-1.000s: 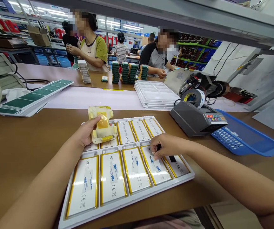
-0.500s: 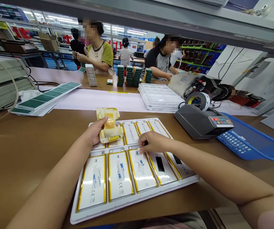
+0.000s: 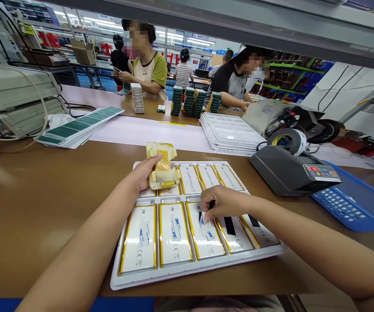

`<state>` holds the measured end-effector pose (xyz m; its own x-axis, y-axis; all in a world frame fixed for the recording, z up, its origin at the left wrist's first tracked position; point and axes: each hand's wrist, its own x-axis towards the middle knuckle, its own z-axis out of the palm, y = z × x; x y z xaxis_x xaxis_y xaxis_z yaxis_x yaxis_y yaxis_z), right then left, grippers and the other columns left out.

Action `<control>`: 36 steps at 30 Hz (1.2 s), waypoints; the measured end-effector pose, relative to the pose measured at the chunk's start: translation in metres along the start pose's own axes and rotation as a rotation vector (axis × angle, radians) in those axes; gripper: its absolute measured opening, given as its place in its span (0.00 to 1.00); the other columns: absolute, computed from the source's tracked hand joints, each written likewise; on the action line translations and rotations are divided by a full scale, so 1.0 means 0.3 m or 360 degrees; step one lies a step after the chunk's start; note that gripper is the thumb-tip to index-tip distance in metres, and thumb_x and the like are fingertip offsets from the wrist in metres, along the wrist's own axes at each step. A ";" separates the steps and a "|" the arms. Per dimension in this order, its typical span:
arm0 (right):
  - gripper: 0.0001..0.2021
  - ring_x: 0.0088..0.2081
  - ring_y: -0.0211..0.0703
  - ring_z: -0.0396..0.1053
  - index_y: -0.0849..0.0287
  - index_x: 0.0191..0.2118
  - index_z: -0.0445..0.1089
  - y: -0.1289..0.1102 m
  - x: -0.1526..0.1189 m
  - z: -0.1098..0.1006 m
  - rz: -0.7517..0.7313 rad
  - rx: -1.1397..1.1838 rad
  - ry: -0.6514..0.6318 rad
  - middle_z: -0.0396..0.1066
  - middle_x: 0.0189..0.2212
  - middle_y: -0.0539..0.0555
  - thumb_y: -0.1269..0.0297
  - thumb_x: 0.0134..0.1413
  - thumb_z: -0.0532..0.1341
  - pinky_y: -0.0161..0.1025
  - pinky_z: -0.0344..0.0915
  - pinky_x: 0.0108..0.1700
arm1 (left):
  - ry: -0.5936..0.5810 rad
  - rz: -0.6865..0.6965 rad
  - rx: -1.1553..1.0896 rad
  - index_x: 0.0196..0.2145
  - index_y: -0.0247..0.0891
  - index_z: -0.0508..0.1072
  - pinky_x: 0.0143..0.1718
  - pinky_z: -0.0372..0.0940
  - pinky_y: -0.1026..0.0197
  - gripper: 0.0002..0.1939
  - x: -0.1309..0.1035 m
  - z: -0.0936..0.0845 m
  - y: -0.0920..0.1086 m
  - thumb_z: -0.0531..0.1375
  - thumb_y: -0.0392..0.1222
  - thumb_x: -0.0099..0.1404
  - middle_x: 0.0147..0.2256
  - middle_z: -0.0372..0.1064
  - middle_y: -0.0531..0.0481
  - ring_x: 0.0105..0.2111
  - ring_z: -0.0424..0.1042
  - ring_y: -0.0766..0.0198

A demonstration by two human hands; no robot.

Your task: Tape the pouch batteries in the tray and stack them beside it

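Note:
My left hand [image 3: 145,174] is closed around a cream plastic block [image 3: 166,177] wrapped with yellow tape, held above the tray's back left part. Fingers of my right hand [image 3: 227,202] pinch the top end of a 3M-printed tape liner [image 3: 203,220] on the front-middle battery pack [image 3: 213,250]. A sliver of black shows beside the lifted liner. Flat white packs with yellow edges fill the white plastic tray [image 3: 170,274]. Two front-left packs carry liners printed 3M. On the pack to the right, a bare black tape strip [image 3: 229,225] is visible.
A tape dispenser [image 3: 281,173] and blue basket [image 3: 352,212] stand at right. White trays [image 3: 229,130] are stacked behind; green-and-white sheets [image 3: 79,128] lie at back left. Co-workers [image 3: 149,78] sit across the bench, near stacks of green parts [image 3: 177,100].
My right hand has pulled the liner's top end up a little, baring some black under it. My left hand keeps hold of the cream block. The whole view has shifted slightly.

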<state>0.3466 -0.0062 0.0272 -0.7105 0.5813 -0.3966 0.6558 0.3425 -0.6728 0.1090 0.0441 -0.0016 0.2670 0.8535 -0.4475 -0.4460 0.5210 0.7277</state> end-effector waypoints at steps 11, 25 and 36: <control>0.09 0.28 0.36 0.62 0.57 0.24 0.69 -0.136 0.174 0.058 0.0110 -0.0196 0.0246 0.69 0.24 0.47 0.57 0.38 0.65 0.32 0.55 0.29 | -0.0049 0.0029 -0.0011 0.35 0.30 0.70 0.32 0.69 0.52 0.15 0.010 -0.014 -0.011 0.58 0.45 0.55 0.29 0.73 0.40 0.29 0.73 0.55; 0.10 0.30 0.36 0.62 0.59 0.24 0.68 -0.158 0.141 0.078 -0.0045 -0.0209 0.0002 0.68 0.25 0.48 0.57 0.39 0.64 0.32 0.56 0.31 | -0.0133 -0.0035 -0.0040 0.39 0.31 0.69 0.33 0.68 0.51 0.20 0.024 -0.031 -0.028 0.58 0.49 0.54 0.28 0.73 0.42 0.29 0.73 0.54; 0.07 0.30 0.39 0.63 0.56 0.25 0.69 -0.291 0.300 0.141 0.0019 -0.0343 0.0269 0.69 0.25 0.49 0.58 0.40 0.64 0.34 0.54 0.31 | -0.0344 -0.0118 -0.0377 0.40 0.30 0.68 0.40 0.65 0.50 0.19 0.024 -0.064 -0.011 0.49 0.48 0.60 0.31 0.72 0.40 0.32 0.72 0.54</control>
<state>0.2146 -0.0150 0.0239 -0.6616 0.6949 -0.2819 0.7160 0.4736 -0.5129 0.0958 0.0484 -0.0173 0.4703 0.8078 -0.3555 -0.5982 0.5879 0.5445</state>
